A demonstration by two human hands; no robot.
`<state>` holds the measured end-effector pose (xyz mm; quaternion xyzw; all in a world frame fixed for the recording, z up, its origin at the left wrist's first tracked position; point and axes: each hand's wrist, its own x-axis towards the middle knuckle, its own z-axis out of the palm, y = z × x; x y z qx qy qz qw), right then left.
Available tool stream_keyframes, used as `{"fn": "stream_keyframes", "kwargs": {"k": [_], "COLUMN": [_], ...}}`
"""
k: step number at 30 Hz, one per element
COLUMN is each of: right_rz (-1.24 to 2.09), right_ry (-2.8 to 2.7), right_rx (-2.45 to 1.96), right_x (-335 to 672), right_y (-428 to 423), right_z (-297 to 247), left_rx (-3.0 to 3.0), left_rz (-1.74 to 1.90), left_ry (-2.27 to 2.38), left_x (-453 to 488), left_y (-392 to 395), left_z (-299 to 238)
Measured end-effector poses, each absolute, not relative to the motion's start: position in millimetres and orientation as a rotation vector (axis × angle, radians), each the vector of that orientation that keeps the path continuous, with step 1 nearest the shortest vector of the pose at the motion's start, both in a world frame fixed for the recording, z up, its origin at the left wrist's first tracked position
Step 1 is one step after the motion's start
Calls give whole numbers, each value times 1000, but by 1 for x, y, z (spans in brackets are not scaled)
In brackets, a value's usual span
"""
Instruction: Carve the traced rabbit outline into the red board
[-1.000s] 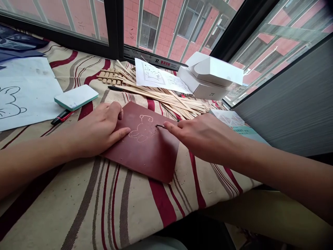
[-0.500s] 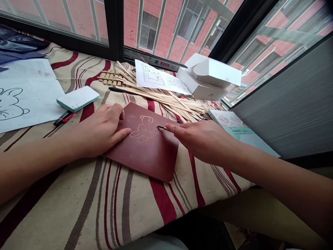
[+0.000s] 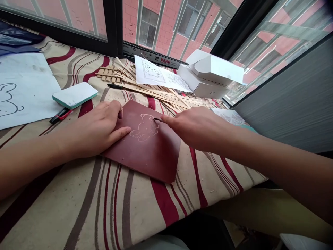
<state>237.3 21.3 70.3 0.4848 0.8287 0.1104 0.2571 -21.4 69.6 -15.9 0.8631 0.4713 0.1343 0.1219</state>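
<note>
Two hands work the dark red rectangular sheet (image 3: 148,163) at mid-table: the left hand (image 3: 96,130) lies open, pinning it; the right hand (image 3: 195,128) pinches a thin black stylus (image 3: 157,119). Sheet slip could misscore the pale bear outline (image 3: 144,129).

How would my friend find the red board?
On the striped tablecloth, find the left hand and right hand. Under the left hand lies a dark red board; its pale bear outline sets it apart from the white paper's dark drawing.
</note>
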Motion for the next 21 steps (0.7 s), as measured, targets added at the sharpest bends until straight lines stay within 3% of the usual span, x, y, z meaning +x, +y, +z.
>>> {"fn": "stream_keyframes", "kwargs": {"k": [6, 12, 21], "right_rz": [317, 44, -897], "right_ry": [2339, 2666, 2787], "right_rx": [1487, 1669, 2069], "right_x": [260, 289, 287], "right_y": [10, 1, 30], "right_z": [59, 42, 71], "left_rx": [2536, 2535, 2507], "left_rz": [355, 371, 380], "left_ry": [1364, 1319, 1229], "left_x": [-24, -23, -29], "left_y": [72, 73, 81], "left_z": [-18, -17, -17]}}
